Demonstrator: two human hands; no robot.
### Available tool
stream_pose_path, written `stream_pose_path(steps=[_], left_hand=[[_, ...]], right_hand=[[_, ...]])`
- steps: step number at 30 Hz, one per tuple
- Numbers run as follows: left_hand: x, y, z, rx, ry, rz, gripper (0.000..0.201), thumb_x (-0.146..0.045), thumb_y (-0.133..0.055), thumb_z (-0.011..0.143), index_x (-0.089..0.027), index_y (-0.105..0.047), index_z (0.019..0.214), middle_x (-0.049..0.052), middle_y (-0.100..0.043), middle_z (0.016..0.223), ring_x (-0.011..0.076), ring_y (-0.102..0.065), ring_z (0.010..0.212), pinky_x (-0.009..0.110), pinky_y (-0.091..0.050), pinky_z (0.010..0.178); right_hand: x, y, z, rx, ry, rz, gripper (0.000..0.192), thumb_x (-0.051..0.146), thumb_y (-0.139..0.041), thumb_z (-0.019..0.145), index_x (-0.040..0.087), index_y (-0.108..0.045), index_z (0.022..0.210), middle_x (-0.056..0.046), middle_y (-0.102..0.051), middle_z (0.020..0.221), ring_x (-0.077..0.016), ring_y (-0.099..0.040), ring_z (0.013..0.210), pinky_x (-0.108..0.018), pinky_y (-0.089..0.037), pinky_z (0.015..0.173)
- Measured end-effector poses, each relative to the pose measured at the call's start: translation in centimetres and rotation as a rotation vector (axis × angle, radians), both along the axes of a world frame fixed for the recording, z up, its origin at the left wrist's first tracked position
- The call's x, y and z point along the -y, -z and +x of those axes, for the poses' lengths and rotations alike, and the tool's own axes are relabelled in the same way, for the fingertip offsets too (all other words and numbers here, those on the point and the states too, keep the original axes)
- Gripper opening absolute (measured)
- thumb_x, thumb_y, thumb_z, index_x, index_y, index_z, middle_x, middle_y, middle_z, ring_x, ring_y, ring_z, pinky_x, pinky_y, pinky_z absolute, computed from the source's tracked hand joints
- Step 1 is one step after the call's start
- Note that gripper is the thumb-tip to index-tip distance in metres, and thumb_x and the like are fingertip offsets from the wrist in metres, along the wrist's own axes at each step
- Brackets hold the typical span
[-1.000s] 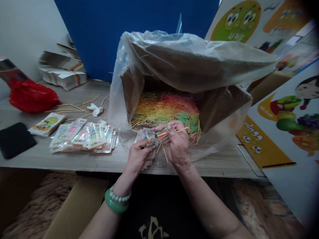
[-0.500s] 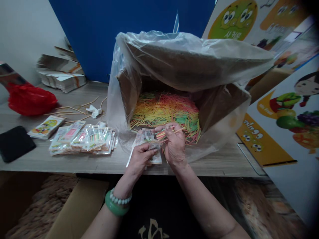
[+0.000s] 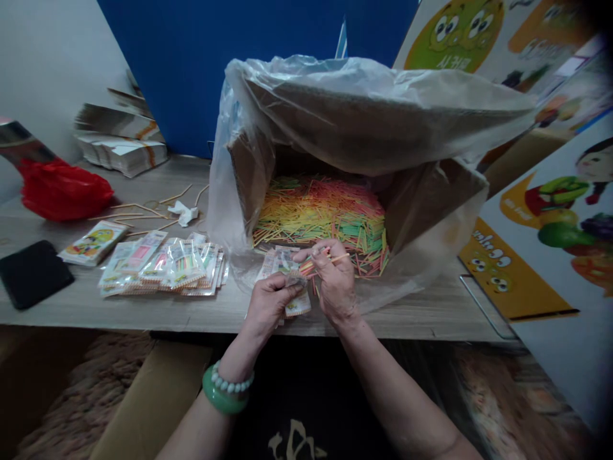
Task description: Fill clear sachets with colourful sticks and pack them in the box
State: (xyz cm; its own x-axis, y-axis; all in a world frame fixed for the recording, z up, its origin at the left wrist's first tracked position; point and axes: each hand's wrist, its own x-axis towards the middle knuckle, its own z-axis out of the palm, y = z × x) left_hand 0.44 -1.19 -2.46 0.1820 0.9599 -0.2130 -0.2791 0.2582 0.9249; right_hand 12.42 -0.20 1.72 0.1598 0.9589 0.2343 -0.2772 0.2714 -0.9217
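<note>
My left hand (image 3: 274,298) pinches a small clear plastic packet (image 3: 297,303) with a striped lower edge, above a few more packets on the table. Close beside it, my right hand (image 3: 335,278) is closed around a bunch of thin coloured sticks (image 3: 313,262), red, orange and yellow. Their left ends are at the upper part of the packet; I cannot tell whether any are inside it. Behind both hands, a heap of loose coloured sticks (image 3: 320,211) lies in a cardboard box (image 3: 412,211) tipped on its side and lined with clear plastic (image 3: 225,160).
On the left lie a pile of filled packets (image 3: 163,265), a printed card box (image 3: 94,243), a black flat object (image 3: 34,275), a red plastic bag (image 3: 67,190) and long beige sticks (image 3: 136,214). Folded cartons (image 3: 119,150) stand behind. Large printed boxes (image 3: 541,255) line the right.
My right hand has shifted slightly left and the stick ends now lie closer to the packet. My left hand keeps its pinch. The whole view has moved a little.
</note>
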Motion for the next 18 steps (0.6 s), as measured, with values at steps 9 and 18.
stream_pose_path(steps=[9, 18], left_hand=[[0.1, -0.6, -0.1, 0.005, 0.051, -0.072, 0.029, -0.035, -0.086, 0.056, -0.012, -0.073, 0.068, 0.002, -0.063, 0.062, 0.0123, -0.053, 0.056, 0.024, -0.042, 0.053], [0.0, -0.2, -0.3, -0.103, 0.011, -0.019, 0.023, -0.033, -0.082, 0.058, -0.014, -0.069, 0.058, -0.001, -0.056, 0.057, 0.0103, -0.046, 0.053, 0.023, -0.035, 0.049]], right_hand=[[0.3, -0.4, 1.5, 0.138, -0.109, 0.061, 0.009, 0.031, -0.055, 0.092, 0.025, -0.054, 0.087, -0.001, -0.073, 0.087, -0.0188, -0.067, 0.091, -0.038, -0.048, 0.093], [0.4, -0.4, 0.8, 0.028, -0.075, 0.049, 0.009, 0.033, -0.057, 0.092, 0.025, -0.053, 0.089, 0.000, -0.072, 0.082, -0.0171, -0.066, 0.076, -0.033, -0.052, 0.076]])
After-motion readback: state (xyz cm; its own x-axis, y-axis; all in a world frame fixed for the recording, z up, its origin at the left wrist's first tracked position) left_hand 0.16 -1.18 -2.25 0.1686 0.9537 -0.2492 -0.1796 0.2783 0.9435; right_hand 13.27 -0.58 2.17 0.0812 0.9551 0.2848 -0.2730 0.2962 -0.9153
